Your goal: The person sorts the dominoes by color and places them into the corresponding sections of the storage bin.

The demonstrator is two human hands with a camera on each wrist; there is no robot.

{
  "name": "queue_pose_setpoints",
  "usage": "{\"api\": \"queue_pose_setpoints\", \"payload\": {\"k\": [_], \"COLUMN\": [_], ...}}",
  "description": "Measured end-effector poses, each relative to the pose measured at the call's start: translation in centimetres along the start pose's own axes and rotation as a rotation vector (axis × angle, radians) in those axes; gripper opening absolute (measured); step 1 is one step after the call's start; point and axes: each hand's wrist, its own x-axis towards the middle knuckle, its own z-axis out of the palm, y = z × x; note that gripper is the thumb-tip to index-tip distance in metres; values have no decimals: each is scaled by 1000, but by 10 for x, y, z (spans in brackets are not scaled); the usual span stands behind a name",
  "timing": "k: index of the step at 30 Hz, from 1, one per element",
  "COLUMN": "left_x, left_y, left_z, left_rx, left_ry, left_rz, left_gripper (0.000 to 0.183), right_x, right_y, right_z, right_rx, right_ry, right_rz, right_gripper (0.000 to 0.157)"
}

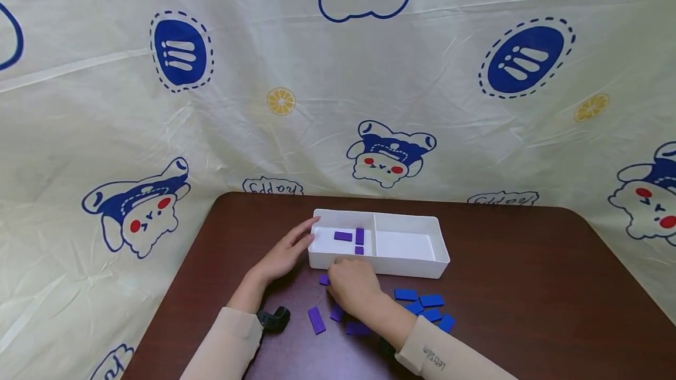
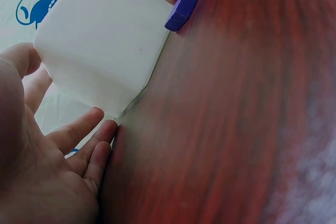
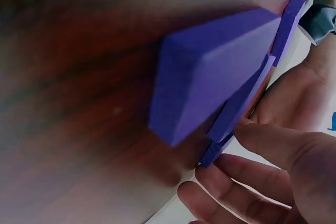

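Observation:
A white two-compartment box (image 1: 406, 267) stands on the table. My left hand (image 1: 282, 255) is at its left end, fingers spread and fingertips against the end wall; in the left wrist view this hand (image 2: 63, 145) shows its palm side. In front of the box my right hand (image 1: 352, 286) pinches a purple block (image 1: 324, 280) between thumb and fingers, low over the table. That purple block (image 2: 185, 4) shows beside the box's lower edge in the left wrist view. Inside the left compartment lie a flat purple block (image 1: 343, 236), another purple block (image 1: 360, 236) and a small purple one (image 1: 359, 250).
Near the right forearm lie several blue blocks (image 1: 432, 300). Closer to me on the table (image 1: 528, 286) are three purple blocks, one (image 1: 317, 320) by the left wrist's black band (image 1: 274, 319). A printed cloth (image 1: 449, 75) hangs behind the table.

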Motion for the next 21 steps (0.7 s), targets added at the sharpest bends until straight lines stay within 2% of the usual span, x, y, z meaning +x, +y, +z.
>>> {"api": "queue_pose_setpoints", "payload": {"k": [9, 16, 21], "left_x": [-2, -1, -2], "left_y": [3, 1, 2], "left_z": [0, 0, 0], "left_rx": [-2, -1, 0], "left_ry": [4, -6, -8], "left_rz": [-10, -13, -17], "left_gripper": [48, 48, 48], "right_x": [1, -1, -2], "right_y": [-2, -1, 1], "right_z": [1, -3, -9], "right_rx": [4, 56, 100], "right_ry": [10, -36, -56], "right_rz": [7, 14, 1], "right_gripper": [17, 15, 20]}}
